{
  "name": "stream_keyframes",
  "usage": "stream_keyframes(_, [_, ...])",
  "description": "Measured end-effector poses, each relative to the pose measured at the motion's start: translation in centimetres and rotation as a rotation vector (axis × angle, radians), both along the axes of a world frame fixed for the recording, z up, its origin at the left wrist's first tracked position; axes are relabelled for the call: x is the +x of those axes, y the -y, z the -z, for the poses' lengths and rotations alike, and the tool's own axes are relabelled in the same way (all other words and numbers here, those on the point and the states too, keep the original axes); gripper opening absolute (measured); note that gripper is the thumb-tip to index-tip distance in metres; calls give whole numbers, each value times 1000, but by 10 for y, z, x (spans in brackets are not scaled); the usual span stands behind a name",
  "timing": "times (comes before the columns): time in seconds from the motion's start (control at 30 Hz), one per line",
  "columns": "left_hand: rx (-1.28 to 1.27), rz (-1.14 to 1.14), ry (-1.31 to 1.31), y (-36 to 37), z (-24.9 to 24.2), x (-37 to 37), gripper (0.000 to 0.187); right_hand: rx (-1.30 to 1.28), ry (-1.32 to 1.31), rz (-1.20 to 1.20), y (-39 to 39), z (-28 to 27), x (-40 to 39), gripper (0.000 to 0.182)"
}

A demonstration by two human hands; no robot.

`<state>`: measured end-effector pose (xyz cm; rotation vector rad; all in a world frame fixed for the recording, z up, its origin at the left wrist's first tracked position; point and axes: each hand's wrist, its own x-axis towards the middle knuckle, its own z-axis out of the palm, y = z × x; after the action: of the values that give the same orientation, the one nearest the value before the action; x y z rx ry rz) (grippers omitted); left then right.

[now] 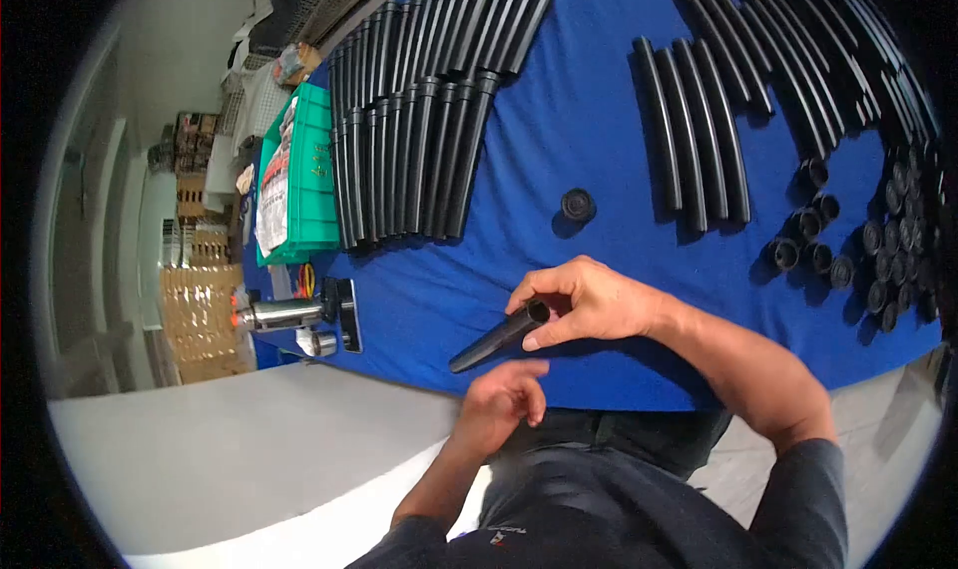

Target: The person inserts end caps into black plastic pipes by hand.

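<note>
My right hand [599, 301] grips a short-looking black tube [497, 337] near its open, hollow end. The tube slants over the blue cloth, its far end pointing down and left. Just below it, my left hand [502, 404] is in the air near the table's front edge, holding nothing, with its fingers partly bent and apart and slightly blurred. A single round black cap [577, 205] lies on the cloth beyond my right hand.
Capped black tubes [414, 160] lie in rows at the back left, beside a green crate [311, 185]. More loose tubes [689, 135] lie at the back right, with black caps [785, 255] nearer. A metal torch-like tool [284, 313] stands at the left edge of the blue cloth [399, 304].
</note>
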<state>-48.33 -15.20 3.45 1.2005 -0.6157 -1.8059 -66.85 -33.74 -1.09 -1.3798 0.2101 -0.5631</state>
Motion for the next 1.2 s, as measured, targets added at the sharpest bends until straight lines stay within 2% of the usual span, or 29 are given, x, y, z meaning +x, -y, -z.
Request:
stream_keyframes(0.03, [-3, -40, -201, 10, 7, -8, 71, 2, -13, 19, -1, 1, 0, 41])
stream_keyframes(0.13, [4, -264, -576, 24, 37, -9, 56, 24, 6, 46, -1, 2, 2, 41])
stream_keyframes(0.17, [-14, -262, -761, 30, 46, -9, 46, 51, 43, 45, -1, 6, 3, 47])
stream_keyframes(0.27, [-121, -454, -443, 47, 58, 0, 40, -425, -26, 289, 11, -17, -11, 56])
stream_keyframes(0.3, [-170, -498, -323, 55, 54, 6, 34, -666, -62, 489, 14, -15, -13, 62])
stream_keyframes(0.33, [-249, -528, -328, 68, 51, 12, 30, -827, -196, 622, 13, -17, -16, 60])
stream_keyframes(0.4, [-407, -527, -203, 87, 36, 8, 33, -998, -365, 871, 15, -21, -10, 61])
stream_keyframes(0.43, [-431, -526, -203, 94, 35, 10, 34, -998, -454, 895, 16, -15, -7, 65])
stream_keyframes(0.53, [-498, -457, -60, 104, 47, 10, 30, -1115, -697, 909, 19, 7, -3, 55])
stream_keyframes(0.63, [-508, -418, -53, 104, 54, 11, 35, -1034, -779, 821, 20, 9, -7, 48])
stream_keyframes(0.73, [-480, -509, -67, 102, 52, 10, 37, -802, -478, 858, 22, 3, -3, 44])
stream_keyframes(0.77, [-476, -532, -108, 101, 58, 13, 36, -598, -327, 794, 22, 0, -5, 39])
stream_keyframes(0.8, [-469, -537, -133, 102, 63, 14, 35, -369, -259, 708, 20, -11, -9, 37])
stream_keyframes(0.9, [-418, -586, -108, 101, 53, 6, 28, 95, -117, 409, 17, -5, -5, 36])
stream_keyframes(0.93, [-492, -465, -102, 99, 59, 12, 32, 182, -89, 360, 16, 0, -2, 36])
stream_keyframes(1.07, [-542, -433, -95, 103, 62, 13, 30, 98, -249, 296, 14, 5, 2, 37])
stream_keyframes(1.2, [-495, -442, -153, 101, 65, 15, 30, 121, -201, 271, 9, 6, 2, 39])
